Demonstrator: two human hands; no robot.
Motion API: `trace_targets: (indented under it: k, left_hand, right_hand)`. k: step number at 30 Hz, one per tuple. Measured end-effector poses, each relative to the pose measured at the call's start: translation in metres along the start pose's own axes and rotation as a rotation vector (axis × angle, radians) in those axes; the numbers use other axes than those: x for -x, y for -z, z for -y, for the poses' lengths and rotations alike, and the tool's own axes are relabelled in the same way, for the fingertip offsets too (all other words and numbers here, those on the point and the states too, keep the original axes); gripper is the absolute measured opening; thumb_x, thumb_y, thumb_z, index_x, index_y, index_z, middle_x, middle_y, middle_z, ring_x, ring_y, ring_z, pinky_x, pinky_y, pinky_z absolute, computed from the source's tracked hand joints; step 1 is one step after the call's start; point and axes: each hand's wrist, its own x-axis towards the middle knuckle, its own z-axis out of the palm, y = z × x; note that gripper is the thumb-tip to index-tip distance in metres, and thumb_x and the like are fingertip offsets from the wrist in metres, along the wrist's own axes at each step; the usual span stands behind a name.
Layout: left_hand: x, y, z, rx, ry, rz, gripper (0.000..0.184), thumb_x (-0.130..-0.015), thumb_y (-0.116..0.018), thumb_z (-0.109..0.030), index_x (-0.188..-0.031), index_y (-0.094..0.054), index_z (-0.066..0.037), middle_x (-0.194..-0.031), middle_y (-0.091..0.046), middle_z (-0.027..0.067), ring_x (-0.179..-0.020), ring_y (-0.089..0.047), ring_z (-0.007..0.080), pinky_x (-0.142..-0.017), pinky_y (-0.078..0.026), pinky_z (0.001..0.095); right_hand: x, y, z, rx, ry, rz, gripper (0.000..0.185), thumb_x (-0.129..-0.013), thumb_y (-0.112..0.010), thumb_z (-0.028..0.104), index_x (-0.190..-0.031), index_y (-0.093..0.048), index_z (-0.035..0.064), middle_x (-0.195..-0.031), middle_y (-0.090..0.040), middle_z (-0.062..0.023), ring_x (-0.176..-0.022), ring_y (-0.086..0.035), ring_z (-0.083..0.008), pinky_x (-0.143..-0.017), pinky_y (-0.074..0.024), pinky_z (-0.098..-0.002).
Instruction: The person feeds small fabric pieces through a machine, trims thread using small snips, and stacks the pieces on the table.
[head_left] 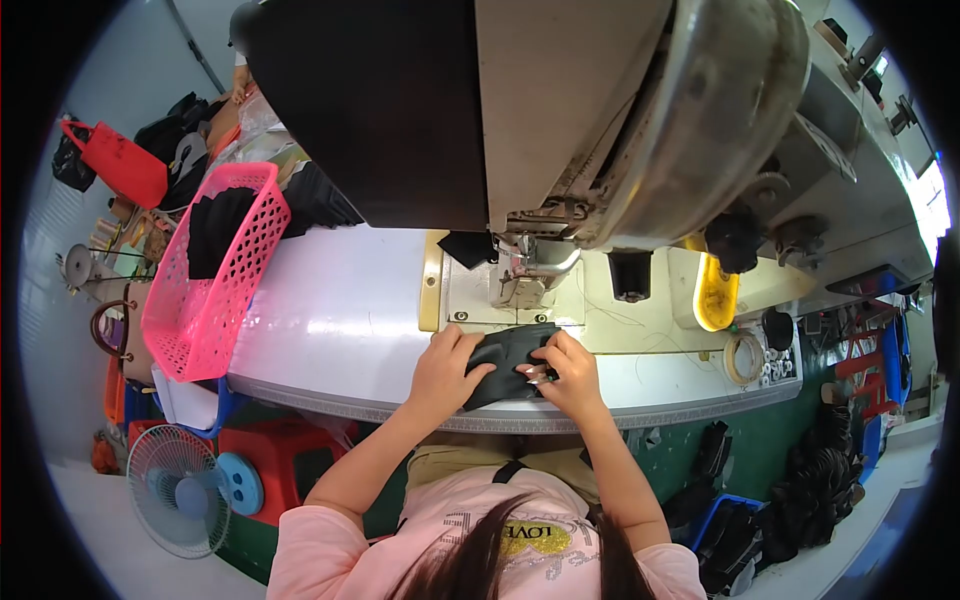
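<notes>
One black fabric piece [505, 350], centre of frame, on the counter's [330, 310] near side; left hand [438, 378] and right hand [574, 382], fingers closed on opposite sides, apparently for control. Beyond: pink basket [256, 235], left, keeping black cloth [215, 230] together; sewing machine [575, 90], top centre.

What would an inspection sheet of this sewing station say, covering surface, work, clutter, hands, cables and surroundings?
Surface: white table, glossy, with a ruler-like strip along the near edge.
Job's things: black cloth at the near edge, in front of the machine.
Clutter: pink basket with black pieces inside, at left; yellow tray, ring and small white parts at right.
Hands: left hand and right hand both grip the cloth; a small shiny item at the right fingers is too small to identify.
Cables: nothing seen.
Surroundings: fan and red stool at left; dark heaps on the floor at right.
</notes>
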Motion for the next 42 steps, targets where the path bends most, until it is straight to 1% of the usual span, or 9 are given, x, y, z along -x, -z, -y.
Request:
trace_targets:
  k: [7,10,13,16,25,31,34,37,42]
  left_hand:
    - [0.010,-0.004,-0.001,-0.150,-0.312,-0.182,0.019,-0.069,-0.070,-0.010,-0.084,-0.059,-0.004,-0.084,-0.052,0.0091,-0.082,-0.050,0.0278,-0.067,-0.040,0.0366]
    - [0.017,-0.005,0.001,0.322,0.038,0.012,0.011,-0.073,-0.067,-0.006,-0.080,-0.059,-0.004,-0.088,-0.055,0.0077,-0.086,-0.051,0.0252,-0.075,-0.040,0.0370]
    - [0.004,0.002,-0.009,0.776,0.146,-0.017,0.005,-0.078,-0.063,-0.003,-0.078,-0.059,-0.004,-0.094,-0.058,0.0070,-0.091,-0.053,0.0216,-0.081,-0.039,0.0335]
    - [-0.007,0.014,-0.023,0.800,0.119,-0.009,0.006,-0.078,-0.063,-0.001,-0.076,-0.057,-0.002,-0.094,-0.060,0.0074,-0.099,-0.053,0.0182,-0.091,-0.038,0.0310]
    - [-0.010,0.024,-0.029,1.001,0.270,0.003,0.011,-0.079,-0.063,0.001,-0.073,-0.054,0.000,-0.082,-0.056,0.0054,-0.073,-0.050,0.0092,-0.066,-0.043,0.0216]
    - [-0.011,0.019,-0.032,1.086,0.305,-0.054,0.011,-0.078,-0.063,0.001,-0.075,-0.053,-0.001,-0.083,-0.055,0.0056,-0.072,-0.051,0.0094,-0.067,-0.044,0.0217]
    - [-0.017,0.017,-0.050,1.343,0.483,-0.182,0.011,-0.077,-0.065,-0.001,-0.082,-0.055,-0.001,-0.086,-0.056,0.0061,-0.076,-0.054,0.0112,-0.069,-0.047,0.0237]
    - [-0.017,0.015,-0.058,1.494,0.743,-0.049,0.017,-0.076,-0.069,-0.002,-0.088,-0.058,0.000,-0.086,-0.059,0.0053,-0.076,-0.056,0.0107,-0.068,-0.047,0.0232]
    - [-0.038,0.024,-0.053,1.195,0.639,-0.055,0.018,-0.074,-0.071,-0.008,-0.087,-0.061,-0.001,-0.075,-0.061,0.0042,-0.064,-0.058,0.0110,-0.058,-0.049,0.0241]
  right_hand:
    - [0.000,0.001,0.003,0.054,0.039,-0.034,0.027,-0.057,-0.080,0.009,-0.073,-0.060,0.0025,-0.065,-0.048,-0.0066,-0.055,-0.050,-0.0213,-0.046,-0.0412,-0.0305]
    - [0.004,0.003,0.019,0.080,-0.020,-0.039,0.025,-0.059,-0.078,0.008,-0.076,-0.061,0.0013,-0.068,-0.052,-0.0079,-0.057,-0.054,-0.0223,-0.050,-0.0441,-0.0309]
    - [0.003,0.002,0.041,-0.275,-0.177,-0.079,0.021,-0.065,-0.076,0.005,-0.080,-0.062,-0.0007,-0.069,-0.056,-0.0078,-0.056,-0.054,-0.0166,-0.050,-0.0432,-0.0272]
    - [-0.006,0.011,0.061,-0.538,-0.341,-0.063,0.016,-0.070,-0.074,0.002,-0.080,-0.062,-0.0032,-0.072,-0.058,-0.0054,-0.059,-0.050,-0.0083,-0.052,-0.0387,-0.0212]
    - [-0.014,0.023,0.077,-0.705,-0.519,-0.101,0.011,-0.073,-0.071,0.003,-0.078,-0.062,-0.0017,-0.067,-0.056,-0.0011,-0.055,-0.043,-0.0058,-0.050,-0.0349,-0.0206]
    - [-0.019,0.021,0.076,-0.686,-0.583,-0.110,0.009,-0.074,-0.069,0.003,-0.075,-0.062,-0.0012,-0.063,-0.055,0.0000,-0.054,-0.042,-0.0047,-0.049,-0.0347,-0.0208]
    - [-0.024,0.022,0.076,-0.670,-0.605,-0.116,0.008,-0.075,-0.068,0.003,-0.073,-0.061,-0.0012,-0.062,-0.054,0.0005,-0.054,-0.041,-0.0039,-0.049,-0.0344,-0.0206]
    - [-0.026,0.019,0.072,-0.683,-0.642,-0.121,0.008,-0.076,-0.068,0.003,-0.073,-0.062,-0.0014,-0.062,-0.054,0.0017,-0.054,-0.041,-0.0034,-0.049,-0.0346,-0.0206]
    - [-0.038,0.024,0.071,-0.680,-0.621,-0.119,0.006,-0.080,-0.065,0.005,-0.079,-0.065,-0.0017,-0.067,-0.059,0.0011,-0.053,-0.041,-0.0028,-0.047,-0.0344,-0.0193]
